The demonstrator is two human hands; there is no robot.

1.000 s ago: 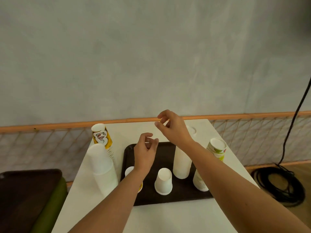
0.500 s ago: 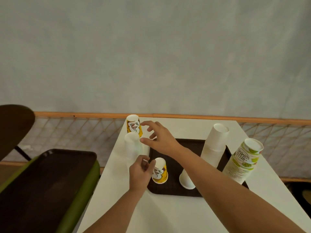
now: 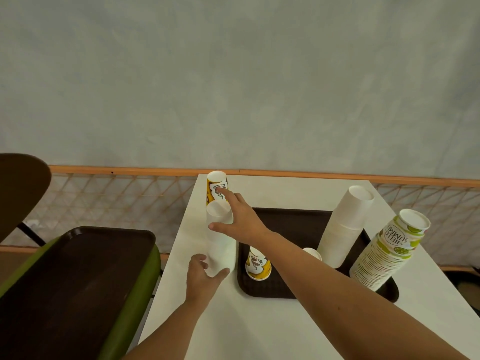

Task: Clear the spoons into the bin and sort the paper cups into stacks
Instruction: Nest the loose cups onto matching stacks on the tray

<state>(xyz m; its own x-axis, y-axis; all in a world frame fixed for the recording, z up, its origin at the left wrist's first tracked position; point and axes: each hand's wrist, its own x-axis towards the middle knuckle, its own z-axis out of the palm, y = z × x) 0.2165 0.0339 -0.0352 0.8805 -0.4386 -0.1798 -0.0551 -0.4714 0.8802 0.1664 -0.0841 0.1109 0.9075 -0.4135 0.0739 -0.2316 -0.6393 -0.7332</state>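
Both hands on tall white paper-cup stack (image 3: 220,245): left hand (image 3: 205,278) grips base, right hand (image 3: 241,222) spread at top; careless shove may topple it.

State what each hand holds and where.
The left hand grips the white cup stack near its base. The right hand reaches round its top; whether it grips cannot be told.

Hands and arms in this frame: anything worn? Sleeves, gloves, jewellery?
Left hand and right hand: no gloves, rings, watch or wristband visible. No sleeves in view up to the frame edge. No markings or tags show.
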